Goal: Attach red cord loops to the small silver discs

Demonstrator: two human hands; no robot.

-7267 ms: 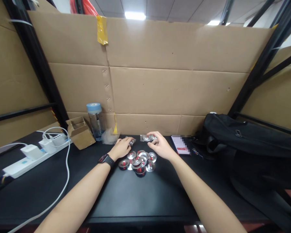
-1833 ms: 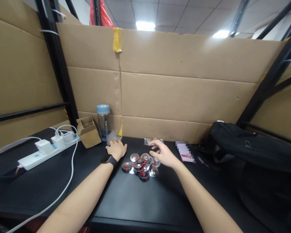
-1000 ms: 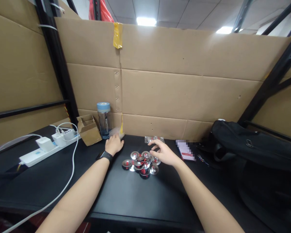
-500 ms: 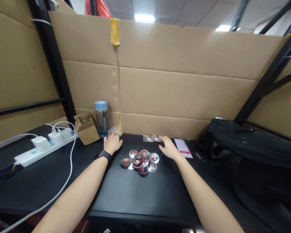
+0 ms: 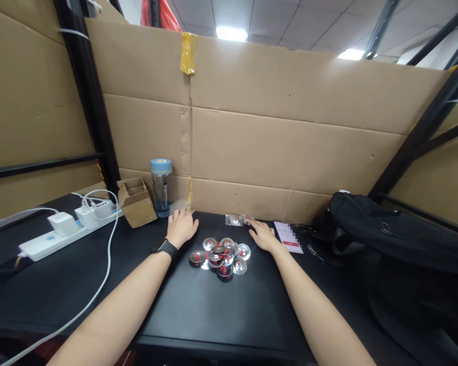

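Observation:
A pile of several shiny metal discs with red centres lies on the black table. My left hand, with a black watch on its wrist, rests palm down at the pile's left, its fingertips against a clear plastic bag near the cardboard wall. My right hand lies flat with fingers spread, reaching to a small clear packet of discs behind the pile. Neither hand holds anything.
A blue-lidded water bottle and a small open cardboard box stand at the back left. A white power strip with chargers and cable lies far left. A phone and a black backpack sit on the right.
The left hand left the disc pile and went to the plastic bag by the bottle. The right hand slid from the pile back towards the packet of discs.

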